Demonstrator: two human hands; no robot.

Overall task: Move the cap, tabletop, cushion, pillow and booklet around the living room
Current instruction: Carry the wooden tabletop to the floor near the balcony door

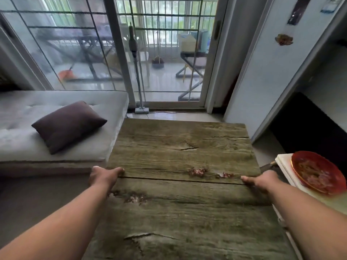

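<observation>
A wide, weathered wooden tabletop with cracks and reddish patches fills the middle of the view, stretching away from me. My left hand grips its left edge, thumb on top. My right hand grips the right edge the same way. A dark purple pillow lies on a grey cushion that forms a low daybed to the left. No cap or booklet shows.
A glass sliding door with a balcony behind it stands straight ahead, a stick vacuum leaning by it. A red plate rests on a white surface at the right, close to my right hand. A white cabinet rises at the right.
</observation>
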